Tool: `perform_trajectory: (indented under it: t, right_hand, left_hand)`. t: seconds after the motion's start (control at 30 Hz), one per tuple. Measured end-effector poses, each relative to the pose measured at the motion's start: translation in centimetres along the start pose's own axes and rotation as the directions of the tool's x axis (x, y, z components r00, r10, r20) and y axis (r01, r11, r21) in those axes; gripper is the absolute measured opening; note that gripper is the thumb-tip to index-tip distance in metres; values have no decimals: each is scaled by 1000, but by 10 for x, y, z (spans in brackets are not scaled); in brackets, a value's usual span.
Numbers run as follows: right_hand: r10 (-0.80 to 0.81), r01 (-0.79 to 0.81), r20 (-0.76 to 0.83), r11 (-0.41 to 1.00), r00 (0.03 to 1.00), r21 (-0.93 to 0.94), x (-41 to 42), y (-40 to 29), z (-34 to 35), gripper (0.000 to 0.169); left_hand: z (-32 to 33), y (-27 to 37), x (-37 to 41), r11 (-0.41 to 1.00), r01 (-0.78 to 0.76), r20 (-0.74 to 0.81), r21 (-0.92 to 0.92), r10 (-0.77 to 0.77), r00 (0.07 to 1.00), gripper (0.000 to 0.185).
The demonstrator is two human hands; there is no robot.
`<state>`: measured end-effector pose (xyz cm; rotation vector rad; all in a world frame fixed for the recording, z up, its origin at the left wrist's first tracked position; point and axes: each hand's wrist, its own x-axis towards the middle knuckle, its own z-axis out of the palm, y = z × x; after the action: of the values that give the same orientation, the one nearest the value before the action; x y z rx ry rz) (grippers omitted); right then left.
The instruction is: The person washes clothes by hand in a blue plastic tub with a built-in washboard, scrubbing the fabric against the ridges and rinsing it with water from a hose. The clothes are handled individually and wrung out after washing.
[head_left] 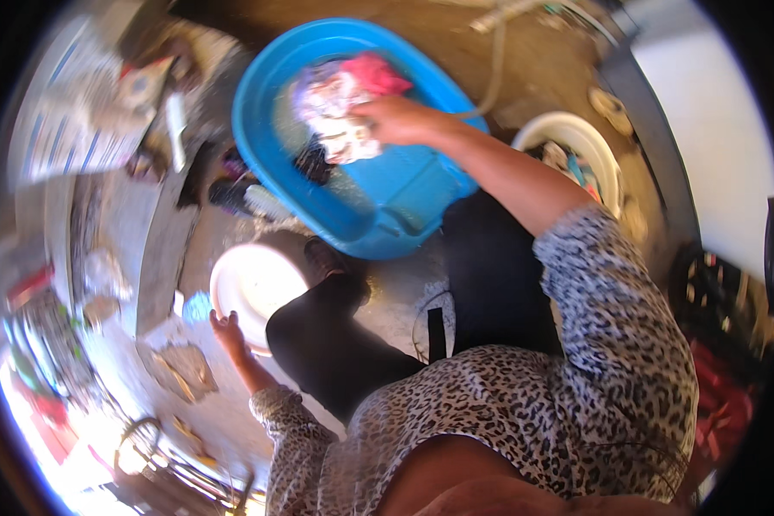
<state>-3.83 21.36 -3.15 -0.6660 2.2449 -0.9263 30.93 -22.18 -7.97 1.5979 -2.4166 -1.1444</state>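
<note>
A blue plastic tub (355, 248) with water in it stands before me. My right hand (396, 120) reaches into it, fingers curled on a bundle of wet clothes, blurred by motion. White patterned cloth (348, 138) lies under and beside that hand, with a bright pink cloth (375, 72) at the far side. A dark bristly item (314, 161) shows at the bundle's near left edge. My left hand (229, 332) is beside a white basin (226, 284) by my knee. Its fingers are apart and hold nothing.
A white bucket (609, 151) with clothes in it stands right of the tub. A hose (500, 71) runs behind it. Left of the tub lies a brush (264, 201). A concrete ledge (168, 251) and a blue-striped sack (58, 109) are further left.
</note>
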Motion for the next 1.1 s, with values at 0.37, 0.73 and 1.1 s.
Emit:
perform_trajectory:
  t: [0.37,0.73,1.1]
  right_hand:
    - [17,-30,-322,999,947,-37,-33,100,40,41]
    - [123,-71,-833,992,539,100,-211,258,20,38]
    - [485,-657,-566,740,667,-141,-215,324,52,61]
  left_hand:
    - [211,329,-133,752,-629,724,-198,545,423,62]
    - [346,241,-144,596,-800,811,-71,501,301,62]
    - [355,251,-149,586,-811,830,0,452,327,54]
